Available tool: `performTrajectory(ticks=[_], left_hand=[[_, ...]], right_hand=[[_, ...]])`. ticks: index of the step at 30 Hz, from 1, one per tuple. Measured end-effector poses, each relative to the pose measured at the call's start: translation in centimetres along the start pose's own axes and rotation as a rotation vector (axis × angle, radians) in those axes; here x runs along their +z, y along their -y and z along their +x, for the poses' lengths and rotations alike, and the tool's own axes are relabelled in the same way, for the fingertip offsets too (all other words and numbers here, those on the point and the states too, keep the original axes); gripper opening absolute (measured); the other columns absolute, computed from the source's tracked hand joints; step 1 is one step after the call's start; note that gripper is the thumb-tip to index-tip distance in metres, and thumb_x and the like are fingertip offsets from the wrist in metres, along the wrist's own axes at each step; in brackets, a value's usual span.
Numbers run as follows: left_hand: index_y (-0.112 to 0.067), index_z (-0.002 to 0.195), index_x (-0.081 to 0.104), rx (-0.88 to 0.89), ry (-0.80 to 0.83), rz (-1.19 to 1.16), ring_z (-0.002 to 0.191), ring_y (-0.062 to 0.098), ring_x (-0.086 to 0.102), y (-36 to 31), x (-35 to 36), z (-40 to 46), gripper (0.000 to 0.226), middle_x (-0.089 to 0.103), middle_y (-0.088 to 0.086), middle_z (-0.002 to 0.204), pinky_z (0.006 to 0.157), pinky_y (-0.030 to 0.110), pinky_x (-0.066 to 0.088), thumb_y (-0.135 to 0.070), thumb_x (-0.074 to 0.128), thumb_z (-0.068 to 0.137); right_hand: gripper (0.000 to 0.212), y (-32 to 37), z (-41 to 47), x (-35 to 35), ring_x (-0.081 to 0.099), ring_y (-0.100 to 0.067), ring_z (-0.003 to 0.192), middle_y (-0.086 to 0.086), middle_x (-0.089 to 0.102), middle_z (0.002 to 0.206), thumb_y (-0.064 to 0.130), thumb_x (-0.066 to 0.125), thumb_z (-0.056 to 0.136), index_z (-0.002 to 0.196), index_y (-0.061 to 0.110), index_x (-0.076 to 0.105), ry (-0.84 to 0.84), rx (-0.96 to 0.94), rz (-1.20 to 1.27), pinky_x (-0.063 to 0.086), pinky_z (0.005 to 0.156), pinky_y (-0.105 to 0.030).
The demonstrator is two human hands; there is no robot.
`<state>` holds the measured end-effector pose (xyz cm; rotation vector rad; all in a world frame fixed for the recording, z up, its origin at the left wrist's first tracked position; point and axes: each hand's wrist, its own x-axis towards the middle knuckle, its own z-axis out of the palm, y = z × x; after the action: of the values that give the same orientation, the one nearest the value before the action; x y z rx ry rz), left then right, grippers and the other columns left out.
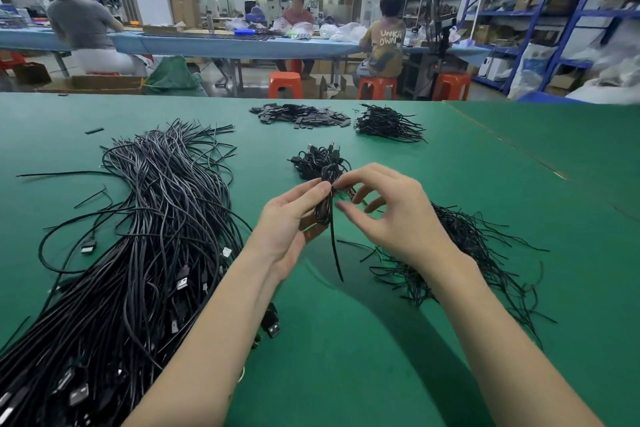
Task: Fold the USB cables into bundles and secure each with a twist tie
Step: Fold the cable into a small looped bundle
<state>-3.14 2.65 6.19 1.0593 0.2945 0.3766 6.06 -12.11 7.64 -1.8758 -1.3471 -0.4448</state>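
A green tabletop (pixel 381 340) fills the lower two thirds of the frame, with a workshop of shelves, orange stools and seated people across the top. The largest thing on it is a heap of loose black USB cables (pixel 138 253) running from the lower left corner up toward the centre left, plugs showing near its lower end. At the centre right lies a spread pile of thin black twist ties (pixel 485 253), partly behind the right forearm. Just above the hands sits a small heap of finished bundles (pixel 311 159); farther up are a second clump of tied cables (pixel 388 123) and a flat scatter of small dark pieces (pixel 301 114). In the middle of the frame the left hand (pixel 287 225) has its grip closed around a folded cable bundle (pixel 325 204), held upright above the tabletop, one black end hanging below it. The right hand (pixel 388 215) pinches narrowly, thumb and forefinger, at the bundle's top, the other fingers loosely curled.
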Motion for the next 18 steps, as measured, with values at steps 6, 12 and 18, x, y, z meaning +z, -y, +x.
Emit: performTrajectory(ticks=[6, 12, 18], left_hand=[[-0.017, 0.101, 0.072, 0.028, 0.037, 0.016, 0.064, 0.004, 0.063, 0.3, 0.3, -0.1, 0.034, 0.073, -0.005, 0.08, 0.06, 0.018, 0.05, -0.025, 0.078, 0.069], [-0.016, 0.098, 0.072, 0.309, -0.025, 0.122, 0.079, 0.007, 0.068, 1.0, 0.7, -0.1, 0.03, 0.077, 0.001, 0.088, 0.068, 0.016, 0.05, -0.021, 0.08, 0.069], [-0.009, 0.111, 0.065, 0.103, -0.036, -0.135, 0.072, 0.011, 0.067, 1.0, 0.4, 0.3, 0.021, 0.074, 0.002, 0.084, 0.064, 0.022, 0.054, -0.01, 0.067, 0.09]], right_hand=[[0.002, 0.5, 0.3, 0.0, 0.066, -0.008, 0.071, 0.014, 0.072, 0.081, 0.021, 0.078, 0.089, 0.09, 0.02, 0.078, -0.124, 0.084, 0.058, 0.052, 0.062, -0.021], [0.01, 1.5, 0.9, 0.4, 0.054, -0.006, 0.052, -0.001, 0.065, 0.069, 0.008, 0.074, 0.086, 0.078, 0.007, 0.069, -0.001, 1.118, 1.344, 0.045, 0.043, -0.011], [0.019, 0.5, 0.2, 0.5, 0.065, -0.006, 0.066, 0.005, 0.074, 0.079, 0.029, 0.081, 0.084, 0.097, 0.018, 0.073, 0.152, 0.749, 0.636, 0.054, 0.061, -0.019]])
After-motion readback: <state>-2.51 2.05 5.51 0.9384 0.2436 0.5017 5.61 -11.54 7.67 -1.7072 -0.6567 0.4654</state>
